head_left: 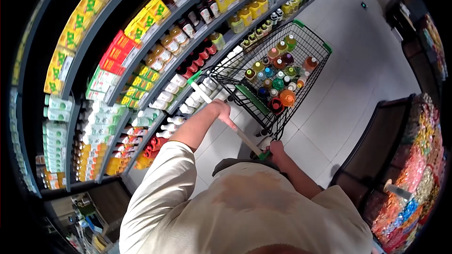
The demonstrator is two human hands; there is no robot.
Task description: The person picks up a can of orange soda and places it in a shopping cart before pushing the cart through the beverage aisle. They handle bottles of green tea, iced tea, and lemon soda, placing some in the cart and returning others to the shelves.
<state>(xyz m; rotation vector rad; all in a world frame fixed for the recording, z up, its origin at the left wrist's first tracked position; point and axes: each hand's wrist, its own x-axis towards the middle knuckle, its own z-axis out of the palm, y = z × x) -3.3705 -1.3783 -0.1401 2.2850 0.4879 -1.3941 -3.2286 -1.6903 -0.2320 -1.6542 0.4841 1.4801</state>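
Observation:
A black wire shopping cart point(314, 38) with green corner caps stands ahead of me, several drink bottles of different colours inside it. Its pale handle bar point(242, 134) slants across in front of my body. My left hand point(221, 109) is closed on the bar near its middle. At the near right end, by a green cap, my right hand point(275, 148) is closed around the handle, its fingers partly hidden. An orange bottle point(286, 97) and a dark red-topped bottle point(276, 106) lie at the cart's near end.
Curved shelves point(155, 42) packed with bottles, cartons and boxes run along my left, close to the cart. To the right stands a dark bin point(372, 136) heaped with colourful wrapped items, a scoop-like handle point(398, 189) on top. Pale floor tiles point(348, 61) stretch ahead.

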